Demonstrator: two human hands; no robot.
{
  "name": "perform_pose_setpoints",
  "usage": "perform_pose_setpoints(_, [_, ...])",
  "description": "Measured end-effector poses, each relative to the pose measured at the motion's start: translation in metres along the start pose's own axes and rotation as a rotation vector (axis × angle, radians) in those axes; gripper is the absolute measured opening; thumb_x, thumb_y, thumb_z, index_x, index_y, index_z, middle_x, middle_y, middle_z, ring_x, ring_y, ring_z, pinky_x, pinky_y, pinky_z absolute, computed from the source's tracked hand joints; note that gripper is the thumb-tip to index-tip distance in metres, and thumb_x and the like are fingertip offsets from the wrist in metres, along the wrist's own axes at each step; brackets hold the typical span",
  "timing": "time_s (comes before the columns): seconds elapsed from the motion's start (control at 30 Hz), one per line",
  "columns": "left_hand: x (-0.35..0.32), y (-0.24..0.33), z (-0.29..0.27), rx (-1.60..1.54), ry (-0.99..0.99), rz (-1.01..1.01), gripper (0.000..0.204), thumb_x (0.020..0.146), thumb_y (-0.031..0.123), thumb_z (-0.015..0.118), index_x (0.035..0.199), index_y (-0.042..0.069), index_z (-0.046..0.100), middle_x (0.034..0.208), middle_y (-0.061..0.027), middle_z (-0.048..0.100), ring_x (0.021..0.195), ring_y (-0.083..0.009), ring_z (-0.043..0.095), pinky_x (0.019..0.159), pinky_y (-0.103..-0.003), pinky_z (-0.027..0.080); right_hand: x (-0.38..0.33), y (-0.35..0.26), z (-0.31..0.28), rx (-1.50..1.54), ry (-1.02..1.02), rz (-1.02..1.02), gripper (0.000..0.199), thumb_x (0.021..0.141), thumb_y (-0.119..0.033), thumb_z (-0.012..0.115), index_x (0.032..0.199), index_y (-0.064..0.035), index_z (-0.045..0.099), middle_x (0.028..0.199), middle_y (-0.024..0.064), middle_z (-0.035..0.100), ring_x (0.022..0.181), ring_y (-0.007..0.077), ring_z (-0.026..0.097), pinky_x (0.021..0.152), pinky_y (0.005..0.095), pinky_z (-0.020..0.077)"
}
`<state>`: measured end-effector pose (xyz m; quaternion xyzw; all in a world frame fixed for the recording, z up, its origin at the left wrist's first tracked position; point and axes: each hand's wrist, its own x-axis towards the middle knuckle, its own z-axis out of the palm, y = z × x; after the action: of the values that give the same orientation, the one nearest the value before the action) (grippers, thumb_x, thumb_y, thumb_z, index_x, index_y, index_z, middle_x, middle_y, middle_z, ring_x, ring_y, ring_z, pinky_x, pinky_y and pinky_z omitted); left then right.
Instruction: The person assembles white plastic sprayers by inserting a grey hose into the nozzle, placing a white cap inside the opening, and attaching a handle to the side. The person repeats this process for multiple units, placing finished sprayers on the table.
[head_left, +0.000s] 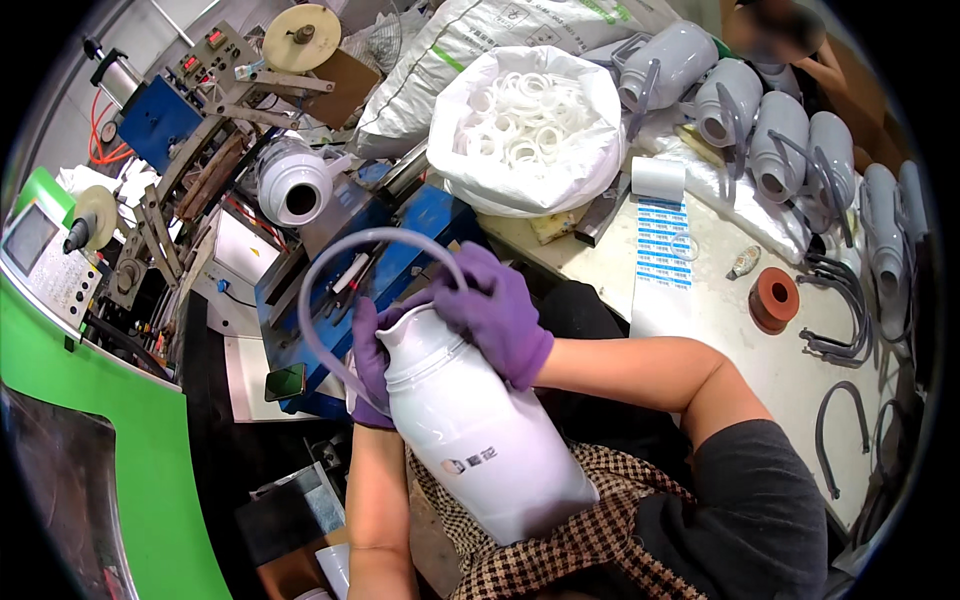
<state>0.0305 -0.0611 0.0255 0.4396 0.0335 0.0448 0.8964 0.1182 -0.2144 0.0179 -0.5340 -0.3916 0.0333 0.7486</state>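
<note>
A pale lavender jug (pixel 480 430) with a pouring lip lies tilted across my lap, its mouth end away from me and its base against my checked apron. Its long curved handle (pixel 312 300) arches out over the left side of the neck. My left hand (pixel 370 350), in a purple glove, closes around the left side of the neck, near one handle end. Also gloved in purple, my right hand (pixel 495 310) curls over the other handle end beside the rim. The fingertips of both hands are partly hidden behind the jug and handle.
A white sack of plastic rings (pixel 530 135) stands ahead. Several grey jugs (pixel 780 150) and loose dark handles (pixel 845 310) lie right, near a label sheet (pixel 663 240) and brown spool (pixel 774 300). Left are a blue machine (pixel 420 225) holding another jug (pixel 295 190), and a phone (pixel 286 382).
</note>
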Motion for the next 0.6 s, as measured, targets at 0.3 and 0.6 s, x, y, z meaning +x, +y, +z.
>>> perform_pose_setpoints(0.3, [0.028, -0.016, -0.019, -0.15, -0.086, -0.024, 0.075, 0.103, 0.06, 0.034, 0.134, -0.003, 0.058, 0.132, -0.022, 0.064, 0.117, -0.0323, 0.063, 0.106, -0.041, 0.048, 0.032, 0.057, -0.038, 1.071, -0.387, 0.428, 0.049, 0.106, -0.047, 0.045, 0.132, -0.0072, 0.054, 0.127, 0.009, 0.063, 0.107, 0.0189, 0.063, 0.093, 0.0312, 0.049])
perform_pose_setpoints(0.6, [0.013, -0.063, -0.059, -0.251, 0.061, 0.279, 0.04, 0.106, 0.03, 0.046, 0.131, 0.002, 0.059, 0.132, -0.0133, 0.062, 0.122, -0.0291, 0.058, 0.103, -0.047, 0.049, -0.001, 0.028, -0.197, -0.156, 0.016, -0.112, 0.034, 0.097, -0.025, 0.066, 0.127, -0.0084, 0.061, 0.115, 0.0055, 0.067, 0.103, 0.0181, 0.061, 0.092, 0.0365, 0.0501])
